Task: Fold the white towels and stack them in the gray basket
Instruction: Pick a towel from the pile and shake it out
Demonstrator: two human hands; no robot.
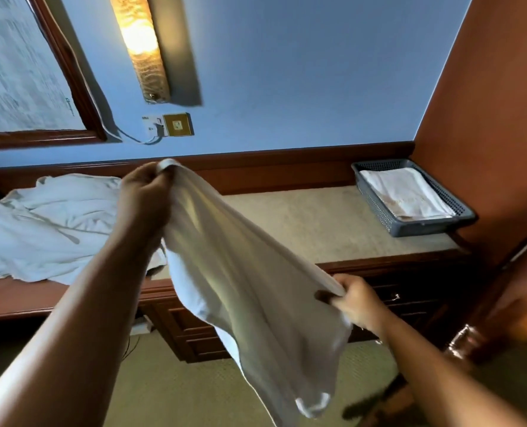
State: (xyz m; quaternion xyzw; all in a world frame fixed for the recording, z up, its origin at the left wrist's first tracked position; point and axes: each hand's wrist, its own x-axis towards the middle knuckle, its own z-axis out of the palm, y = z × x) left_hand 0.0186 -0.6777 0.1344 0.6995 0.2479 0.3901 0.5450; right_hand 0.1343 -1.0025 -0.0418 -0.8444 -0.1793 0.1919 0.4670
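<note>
Towels of white cloth lie crumpled in a loose pile (49, 223) at the left of the frame, on a long wooden desk (302, 220) with a beige top. Just right of that pile my left hand (145, 192) is raised near the middle of the frame, fingers and thumb curled tight round one corner of a plain white towel (240, 272). From there the held edge slopes down to the lower right, where my right hand (357, 300) pinches the other corner, low and in front of the desk's drawers. So the towel's long axis runs on a diagonal between my two hands, off the desk, with the rest of the cloth sagging toward the bottom of the frame. Bare desk top lies beyond the towel; I judge the cloth must be levelled and laid there before any fold. At the far right, against the brown wall, sits a gray plastic basket (422, 226) with a folded white towel (407, 192) already in it, nearer my right hand than my left.
</note>
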